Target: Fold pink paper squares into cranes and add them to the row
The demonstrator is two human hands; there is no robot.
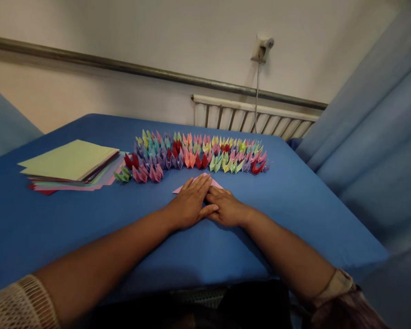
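Note:
A pink sheet of paper [215, 183] lies on the blue table [294, 205], mostly hidden under my hands. My left hand [190, 203] rests flat on it with fingers stretched forward. My right hand [226, 206] lies beside it, touching it, fingers curled down onto the paper. Just beyond the hands stand rows of several small folded paper pieces [198, 153] in many colours.
A stack of coloured paper sheets [70, 164], light green on top, sits at the left of the table. A radiator [253, 116] and a wall socket with a cable [262, 48] are behind. Blue curtain [373, 132] hangs at the right.

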